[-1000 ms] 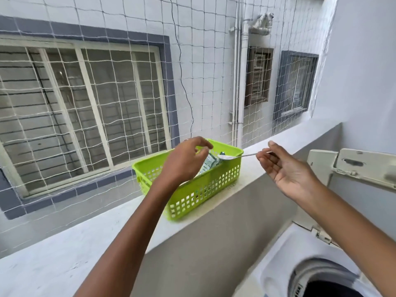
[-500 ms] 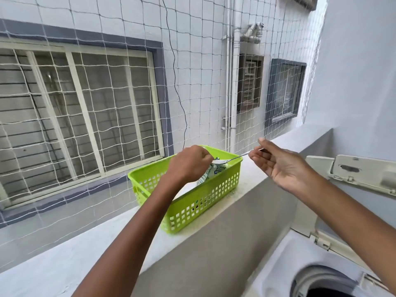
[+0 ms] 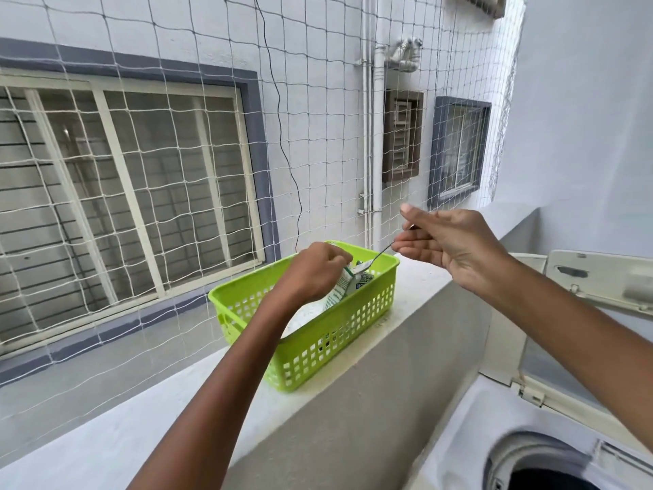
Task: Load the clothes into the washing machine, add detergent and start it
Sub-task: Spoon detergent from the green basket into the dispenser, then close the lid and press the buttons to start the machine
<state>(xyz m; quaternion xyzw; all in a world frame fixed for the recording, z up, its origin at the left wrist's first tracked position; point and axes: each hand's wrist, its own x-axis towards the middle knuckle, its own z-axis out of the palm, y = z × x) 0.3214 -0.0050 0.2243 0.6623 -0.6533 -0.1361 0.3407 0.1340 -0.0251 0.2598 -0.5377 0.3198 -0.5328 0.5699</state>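
On ledge (image 3: 417, 277), beside netting (image 3: 318, 136): green basket (image 3: 318, 341) parked within arm's reach of washer (image 3: 530, 436), likely so detergent sits handy above the open tub. Inside basket, detergent pouch (image 3: 341, 290), leaning, top held up.

Left hand (image 3: 318, 270): fingers curled, pinching pouch mouth, apparently steadying and holding it open for scooping. Right hand (image 3: 448, 242): pinching far end of spoon (image 3: 374, 259) between thumb and fingers, remaining fingers fairly straight; held by the tip, probably for reach into the pouch without crowding the other hand. Spoon bowl at pouch opening, touching or just over it; cannot tell whether loaded.

Washer down at lower right, lid (image 3: 600, 277) raised against wall, drum opening dark; clothes inside not discernible.

Step in hand, by judgement: drawing a measure of powder. Next calls for a level carry across to the drum; risk of spilling over ledge or tipping the light basket.
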